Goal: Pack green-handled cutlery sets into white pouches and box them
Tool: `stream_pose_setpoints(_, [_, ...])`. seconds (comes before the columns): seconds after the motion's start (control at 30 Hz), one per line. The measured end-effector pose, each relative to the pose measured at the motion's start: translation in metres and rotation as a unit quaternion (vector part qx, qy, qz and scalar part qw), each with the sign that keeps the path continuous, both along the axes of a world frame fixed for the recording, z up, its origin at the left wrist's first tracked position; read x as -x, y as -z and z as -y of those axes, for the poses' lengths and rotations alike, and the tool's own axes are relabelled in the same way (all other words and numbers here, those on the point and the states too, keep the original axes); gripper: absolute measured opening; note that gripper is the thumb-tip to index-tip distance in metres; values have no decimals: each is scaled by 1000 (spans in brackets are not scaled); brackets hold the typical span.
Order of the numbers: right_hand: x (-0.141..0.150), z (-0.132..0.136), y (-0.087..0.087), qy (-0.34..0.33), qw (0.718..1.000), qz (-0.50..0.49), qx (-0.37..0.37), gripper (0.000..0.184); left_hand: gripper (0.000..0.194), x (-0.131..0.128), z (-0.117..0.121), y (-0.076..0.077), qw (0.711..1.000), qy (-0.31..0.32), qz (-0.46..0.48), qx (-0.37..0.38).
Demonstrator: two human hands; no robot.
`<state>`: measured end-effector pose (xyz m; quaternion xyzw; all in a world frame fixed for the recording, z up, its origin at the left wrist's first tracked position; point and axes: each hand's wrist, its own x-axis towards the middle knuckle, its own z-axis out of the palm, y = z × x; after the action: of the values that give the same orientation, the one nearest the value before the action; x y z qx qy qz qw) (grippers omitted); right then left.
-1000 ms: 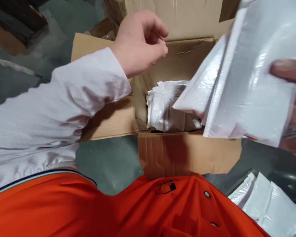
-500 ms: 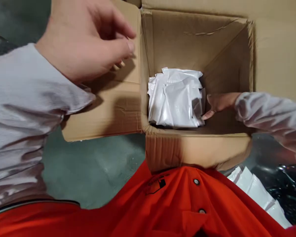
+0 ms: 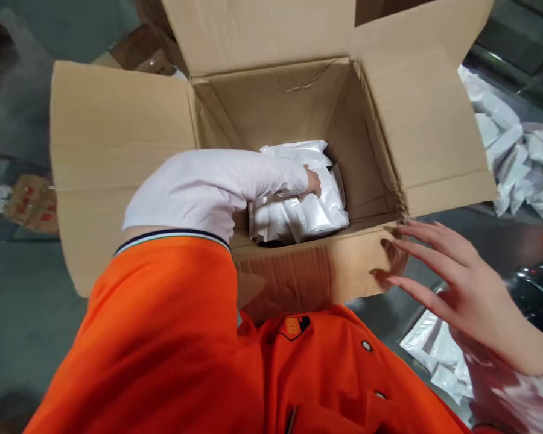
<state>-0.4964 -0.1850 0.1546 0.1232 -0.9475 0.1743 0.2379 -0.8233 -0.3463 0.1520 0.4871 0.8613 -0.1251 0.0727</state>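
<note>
An open cardboard box stands in front of me with its flaps spread. A stack of white plastic mailer bags lies at its bottom. My left hand reaches down into the box and rests on the stack; the sleeve covers most of it and its fingers are hidden. My right hand is outside the box at the near right corner, fingers stretched and spread, fingertips touching the box's front flap. It holds nothing.
More white mailer bags are heaped to the right of the box, and a few lie by my right wrist. Flattened cartons lie on the green floor at the left. My orange shirt fills the foreground.
My left hand dropped from above the left flap into the box onto the bags. My right hand withdrew from the box, after putting down the bags it held, and now touches the front flap.
</note>
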Motion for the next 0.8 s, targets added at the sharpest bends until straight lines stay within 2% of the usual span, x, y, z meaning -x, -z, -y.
stream_pose_setpoints(0.07, [-36, -8, 16, 114, 989, -3, 91, 37, 38, 8, -18, 4, 999, 7, 7, 38])
stream_pose_setpoints(0.13, [-63, -11, 29, 206, 963, 3, 175, 28, 30, 11, -39, 4, 998, 29, 8, 54])
stream_pose_setpoints(0.23, [-81, -8, 45, 277, 925, 9, 259, 24, 25, 10, -62, 5, 998, 64, -7, 26])
stream_pose_setpoints(0.3, [-86, -4, 55, 302, 911, 18, 282, 23, 29, 6, -60, 11, 996, 83, -26, -20])
stream_pose_setpoints(0.4, [-93, 0, 72, 336, 890, 35, 305, 22, 43, -1, -32, 32, 986, 123, -21, -113])
stream_pose_setpoints(0.47, [-96, 1, 85, 353, 878, 51, 319, 23, 57, -1, -14, 54, 977, 145, 9, -154])
stream_pose_setpoints(0.53, [-93, 1, 100, 348, 875, 67, 329, 25, 65, 2, -7, 76, 975, 153, 36, -154])
stream_pose_setpoints(0.63, [-79, 3, 121, 290, 898, 63, 325, 28, 73, 6, -15, 97, 977, 140, 49, -150])
stream_pose_setpoints(0.73, [-68, 10, 137, 251, 912, 62, 317, 30, 66, -5, -15, 96, 985, 79, 32, -153])
stream_pose_setpoints(0.8, [-70, 13, 149, 259, 899, 86, 343, 33, 53, -19, -9, 80, 989, 48, 23, -136])
